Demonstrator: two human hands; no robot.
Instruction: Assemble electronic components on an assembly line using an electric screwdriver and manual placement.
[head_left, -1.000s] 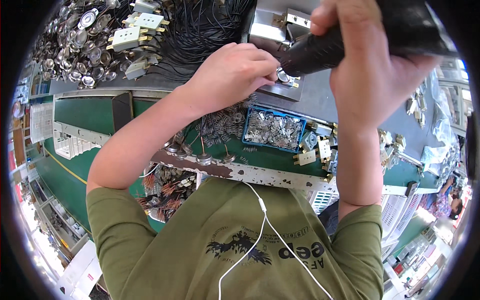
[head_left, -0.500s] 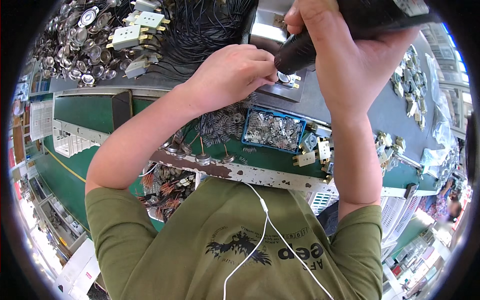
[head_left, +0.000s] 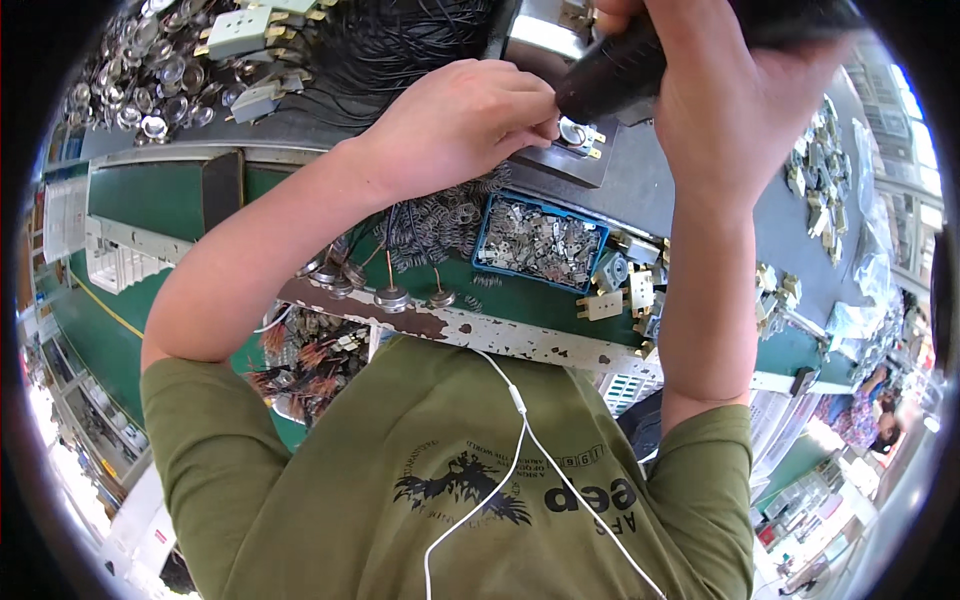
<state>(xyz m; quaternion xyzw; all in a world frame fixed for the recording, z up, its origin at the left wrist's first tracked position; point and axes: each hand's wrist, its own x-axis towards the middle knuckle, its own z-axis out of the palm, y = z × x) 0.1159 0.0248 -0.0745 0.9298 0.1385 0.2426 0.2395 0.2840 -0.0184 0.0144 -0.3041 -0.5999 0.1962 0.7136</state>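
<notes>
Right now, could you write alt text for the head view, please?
A right hand holds a black tool near a small tabbed part; the left hand is close beside it. Lower in view, a blue tray holds small metal pieces.

A: Worn, behind the fingers (head_left: 528, 108)?
B: Olive-green T-shirt (head_left: 410, 410), with short sleeves (head_left: 205, 410) well back from fingers.
A: Marked?
B: Black winged print (head_left: 465, 485) beside black lettering (head_left: 592, 503); thin white cord (head_left: 517, 400) over shirt, forking away from fingers.

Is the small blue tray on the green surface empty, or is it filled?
Filled: small metal pieces lie heaped across the blue tray, hiding its bottom. How deep they go, I cannot tell.
</notes>
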